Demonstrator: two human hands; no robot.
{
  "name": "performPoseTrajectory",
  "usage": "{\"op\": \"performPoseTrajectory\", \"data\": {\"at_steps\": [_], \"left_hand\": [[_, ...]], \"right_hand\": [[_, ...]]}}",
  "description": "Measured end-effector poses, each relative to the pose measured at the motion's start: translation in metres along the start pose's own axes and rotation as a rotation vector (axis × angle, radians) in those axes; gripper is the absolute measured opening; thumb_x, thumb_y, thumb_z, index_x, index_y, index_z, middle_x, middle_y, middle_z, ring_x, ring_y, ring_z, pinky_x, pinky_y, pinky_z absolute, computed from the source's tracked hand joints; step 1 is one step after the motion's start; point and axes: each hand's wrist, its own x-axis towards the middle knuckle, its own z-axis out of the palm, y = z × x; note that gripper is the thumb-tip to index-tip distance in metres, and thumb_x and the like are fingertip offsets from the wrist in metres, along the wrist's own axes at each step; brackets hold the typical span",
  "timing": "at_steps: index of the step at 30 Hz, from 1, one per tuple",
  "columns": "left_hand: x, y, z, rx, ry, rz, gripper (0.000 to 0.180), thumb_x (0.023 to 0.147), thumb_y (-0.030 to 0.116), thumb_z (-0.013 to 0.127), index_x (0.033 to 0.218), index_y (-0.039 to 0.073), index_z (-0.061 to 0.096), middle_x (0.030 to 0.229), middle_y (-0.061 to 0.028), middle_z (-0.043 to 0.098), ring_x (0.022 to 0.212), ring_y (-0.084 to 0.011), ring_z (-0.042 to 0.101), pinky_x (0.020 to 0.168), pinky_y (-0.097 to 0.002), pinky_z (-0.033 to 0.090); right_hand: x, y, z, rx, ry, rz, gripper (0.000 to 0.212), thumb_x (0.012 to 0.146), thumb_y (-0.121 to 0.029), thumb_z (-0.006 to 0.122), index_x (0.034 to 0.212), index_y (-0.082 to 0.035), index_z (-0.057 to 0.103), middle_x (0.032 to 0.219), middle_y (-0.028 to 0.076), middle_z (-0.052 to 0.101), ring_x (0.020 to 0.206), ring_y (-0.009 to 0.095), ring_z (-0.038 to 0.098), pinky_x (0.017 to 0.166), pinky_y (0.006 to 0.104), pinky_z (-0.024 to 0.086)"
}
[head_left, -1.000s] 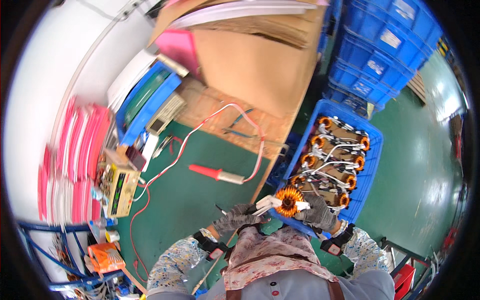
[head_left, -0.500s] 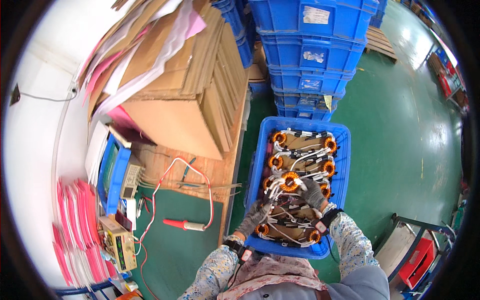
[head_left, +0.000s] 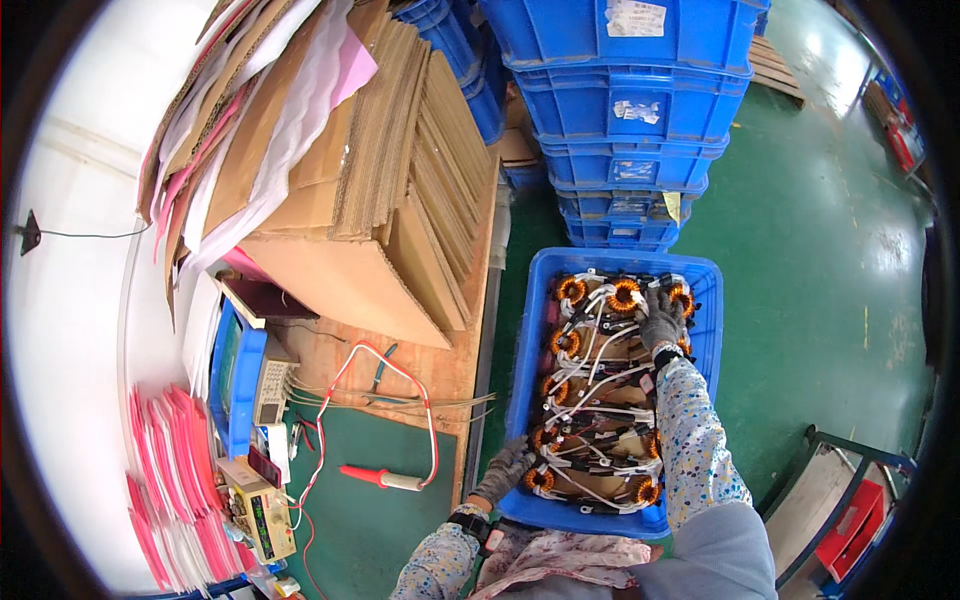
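Observation:
A blue plastic bin (head_left: 707, 350) holds several ring-shaped coils wound with copper wire, with white leads and black sleeving, lying over brown cardboard. My right hand (head_left: 660, 322), in a grey glove, reaches to the bin's far end. Its fingers close at the side of one copper ring coil (head_left: 623, 295), partly hiding the grip. Another ring coil (head_left: 681, 298) sits just right of that hand. At the near left of the bin, my gloved left hand (head_left: 505, 470) has its fingers curled over the rim. Near it lies a ring coil (head_left: 540, 480) inside the bin.
Stacked blue crates (head_left: 630, 110) stand beyond the bin. On the left, a workbench (head_left: 400, 450) carries cardboard sheets (head_left: 330, 270), a red-and-white probe (head_left: 385, 478) with its cable, and instruments (head_left: 262, 515). A cart with a red tray (head_left: 850, 530) stands at the lower right.
My right hand has moved away from me to the bin's far end with a ring coil. My left hand has let go of the white leads and drawn back to the bin's near left rim.

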Motion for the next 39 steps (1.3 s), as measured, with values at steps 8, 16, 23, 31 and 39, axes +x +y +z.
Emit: {"op": "performPoseTrajectory", "data": {"at_steps": [8, 16, 23, 31, 39], "left_hand": [[-0.064, -0.043, -0.004, 0.05, -0.12, 0.037, 0.048, 0.086, 0.032, 0.054, 0.123, 0.003, 0.045, 0.115, -0.0121, 0.054, 0.108, -0.0206, 0.05, 0.091, -0.0295, 0.038], [-0.104, -0.147, -0.018, 0.131, -0.23, -0.023, 0.05, 0.086, 0.036, 0.052, 0.123, 0.004, 0.045, 0.116, -0.0132, 0.053, 0.109, -0.024, 0.049, 0.093, -0.0316, 0.037], [-0.072, -0.199, -0.01, 0.332, -0.358, 0.084, 0.046, 0.081, 0.038, 0.054, 0.114, 0.006, 0.054, 0.113, -0.0161, 0.056, 0.108, -0.0292, 0.051, 0.091, -0.0351, 0.039], [0.025, -0.175, 0.025, 0.707, -0.645, 0.29, 0.046, 0.08, 0.043, 0.054, 0.105, 0.004, 0.058, 0.099, -0.0169, 0.06, 0.094, -0.027, 0.056, 0.085, -0.0346, 0.042], [-0.037, 0.016, 0.132, 1.128, -0.755, 0.581, 0.042, 0.082, 0.04, 0.053, 0.112, 0.01, 0.053, 0.11, -0.019, 0.055, 0.103, -0.0252, 0.052, 0.091, -0.0346, 0.038]], "right_hand": [[-0.116, 0.005, -0.007, 0.176, 0.463, -0.142, 0.064, 0.073, -0.02, 0.061, 0.13, -0.008, 0.033, 0.13, 0.018, 0.035, 0.12, 0.035, 0.031, 0.1, 0.0457, 0.023], [-0.343, 0.065, 0.053, 0.049, -0.282, -0.252, 0.043, 0.067, -0.026, 0.061, 0.108, -0.013, 0.057, 0.111, 0.015, 0.053, 0.109, 0.032, 0.044, 0.091, 0.0443, 0.033], [-0.431, 0.14, 0.069, 0.375, -0.337, -0.101, 0.023, 0.076, -0.025, 0.058, 0.096, -0.017, 0.063, 0.087, 0.006, 0.065, 0.081, 0.025, 0.061, 0.073, 0.0343, 0.048], [-0.516, 0.222, 0.051, 0.415, -0.282, 0.42, 0.027, 0.077, -0.031, 0.052, 0.099, -0.019, 0.063, 0.101, 0.006, 0.062, 0.094, 0.027, 0.058, 0.083, 0.0367, 0.045], [-0.564, 0.296, 0.139, 0.557, -0.028, -0.055, 0.025, 0.086, -0.029, 0.045, 0.099, -0.015, 0.061, 0.102, 0.009, 0.06, 0.096, 0.027, 0.054, 0.084, 0.0358, 0.042]]}}
